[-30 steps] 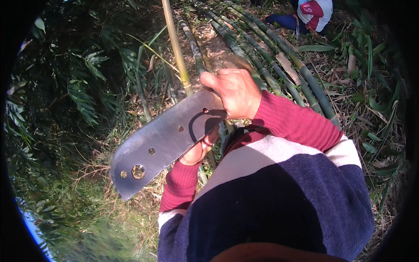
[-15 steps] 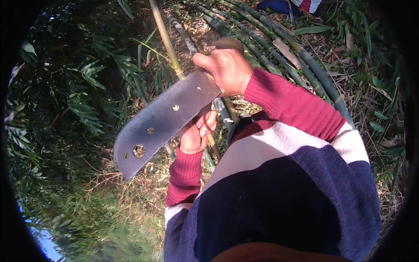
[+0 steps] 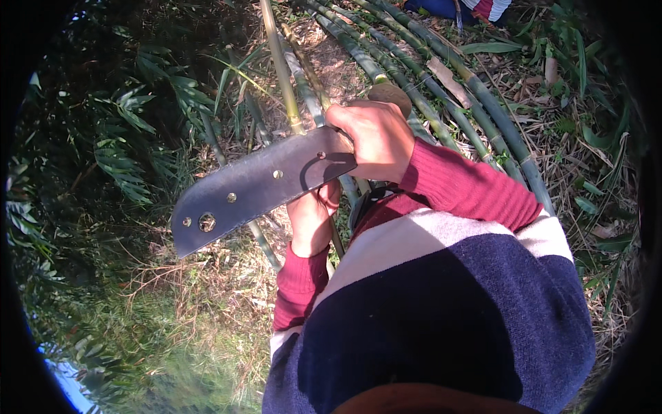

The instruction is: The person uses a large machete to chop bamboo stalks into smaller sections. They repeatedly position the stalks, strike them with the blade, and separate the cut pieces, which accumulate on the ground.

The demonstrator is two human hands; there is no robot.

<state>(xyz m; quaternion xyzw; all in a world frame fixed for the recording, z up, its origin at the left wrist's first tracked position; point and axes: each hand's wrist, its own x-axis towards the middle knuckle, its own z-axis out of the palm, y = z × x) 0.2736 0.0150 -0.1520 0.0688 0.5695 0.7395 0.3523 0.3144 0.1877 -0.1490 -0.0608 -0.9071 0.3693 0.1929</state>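
My right hand [image 3: 379, 138] is closed round the handle of a broad cleaver-like machete [image 3: 255, 190]. Its dark blade has several round holes and reaches to the left, its tip lower than the handle end. Behind the blade, my left hand [image 3: 310, 219] grips a thin yellow-green bamboo pole [image 3: 281, 76], with most of the fingers covered. That pole runs from the top of the view down behind the blade. Whether the edge touches the pole is hidden.
Several cut green bamboo poles [image 3: 476, 96] lie side by side across the ground at the upper right. Leafy bamboo branches [image 3: 124, 148] crowd the left. Dry leaves and grass [image 3: 214, 290] cover the ground. A striped cloth item [image 3: 489, 8] shows at the top edge.
The machete and my right hand have shifted right and slightly down, and the blade lies closer to level. My left hand has moved a little right, and the pole's visible upper part has shifted right.
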